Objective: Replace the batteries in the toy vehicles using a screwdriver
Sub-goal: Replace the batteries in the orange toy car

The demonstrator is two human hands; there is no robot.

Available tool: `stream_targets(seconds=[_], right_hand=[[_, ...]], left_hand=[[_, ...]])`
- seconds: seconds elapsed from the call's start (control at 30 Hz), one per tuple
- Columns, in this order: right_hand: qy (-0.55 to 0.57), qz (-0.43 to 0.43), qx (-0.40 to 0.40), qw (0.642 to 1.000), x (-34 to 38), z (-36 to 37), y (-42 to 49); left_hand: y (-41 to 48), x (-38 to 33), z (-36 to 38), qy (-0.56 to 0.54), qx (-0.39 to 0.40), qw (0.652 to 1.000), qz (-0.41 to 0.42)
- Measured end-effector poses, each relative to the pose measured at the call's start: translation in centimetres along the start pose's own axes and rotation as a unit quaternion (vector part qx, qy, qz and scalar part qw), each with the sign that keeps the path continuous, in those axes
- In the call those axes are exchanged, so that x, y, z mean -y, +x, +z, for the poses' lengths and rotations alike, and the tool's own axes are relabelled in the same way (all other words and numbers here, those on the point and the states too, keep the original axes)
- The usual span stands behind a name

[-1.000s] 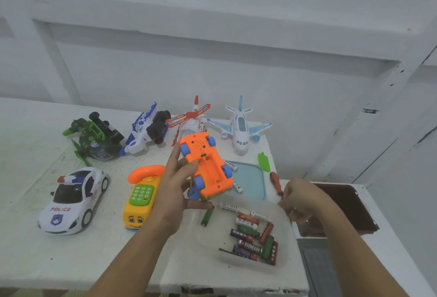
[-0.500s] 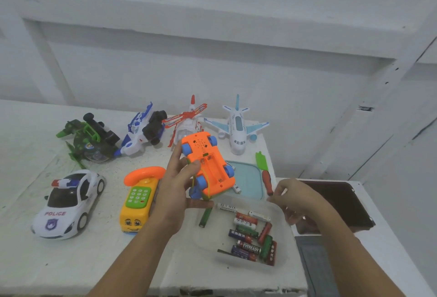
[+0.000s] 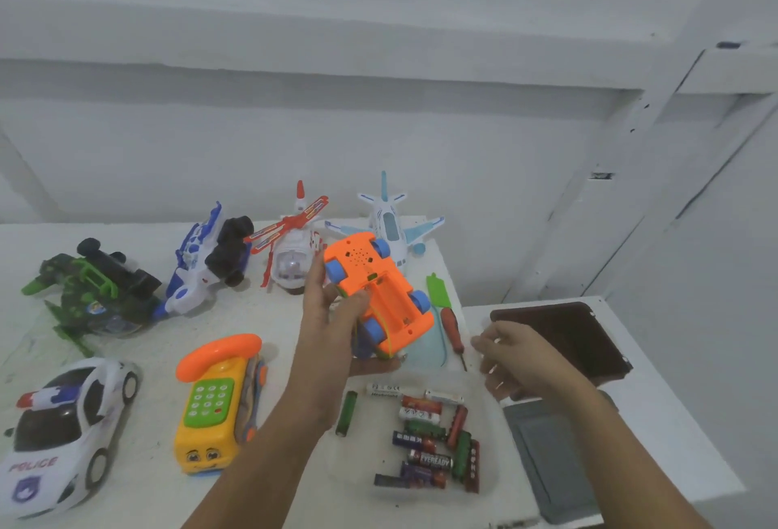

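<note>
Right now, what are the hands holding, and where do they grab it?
The left hand holds the upturned orange toy car by its side, thumb on the underside. The right hand holds nothing.

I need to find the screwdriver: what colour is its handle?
Red; the screwdriver lies on the table beside the right hand, shown best in the head view.

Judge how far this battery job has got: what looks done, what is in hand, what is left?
Done: nothing I can confirm; the compartment's state is unclear. In hand: the left hand grips the orange car underside up; the right hand is empty beside the screwdriver. Left: fit the loose batteries, then the police car and others.
</note>
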State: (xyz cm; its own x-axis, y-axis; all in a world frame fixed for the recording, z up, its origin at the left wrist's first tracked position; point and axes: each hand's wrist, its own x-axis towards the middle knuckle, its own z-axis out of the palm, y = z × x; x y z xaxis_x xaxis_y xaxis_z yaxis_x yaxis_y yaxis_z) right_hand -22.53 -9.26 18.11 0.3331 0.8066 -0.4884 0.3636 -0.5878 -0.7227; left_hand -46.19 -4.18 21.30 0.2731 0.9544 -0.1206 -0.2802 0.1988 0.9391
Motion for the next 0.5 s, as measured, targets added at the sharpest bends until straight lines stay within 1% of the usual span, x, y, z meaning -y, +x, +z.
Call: stream_targets(seconds=[0.1, 0.17, 0.23, 0.37, 0.5], right_hand=[[0.117, -0.005, -0.041, 0.992, -2.3, -1.2, 1.0], [0.144, -0.007, -0.075, 0.987, -4.7, -1.9, 2.4], [0.162, -0.002, -0.089, 0.983, -7.3, -2.4, 4.2], [0.125, 0.013, -0.080, 0.989, -12.2, -3.2, 8.2], [0.064, 0.012, -0.003, 0.998, -16.8, -3.5, 11.8]], left_hand=[[0.1, 0.3, 1.4, -0.004, 0.005, 1.000, -0.011], [0.0, 0.5, 2.6, -0.006, 0.001, 1.000, -0.013], [-0.1, 0.9, 4.1, -0.007, -0.009, 1.000, -0.014], [-0.3, 2.5, 8.2, -0.019, -0.025, 0.999, -0.020], [-0.3, 5.1, 13.0, -0.022, -0.066, 0.998, -0.005]])
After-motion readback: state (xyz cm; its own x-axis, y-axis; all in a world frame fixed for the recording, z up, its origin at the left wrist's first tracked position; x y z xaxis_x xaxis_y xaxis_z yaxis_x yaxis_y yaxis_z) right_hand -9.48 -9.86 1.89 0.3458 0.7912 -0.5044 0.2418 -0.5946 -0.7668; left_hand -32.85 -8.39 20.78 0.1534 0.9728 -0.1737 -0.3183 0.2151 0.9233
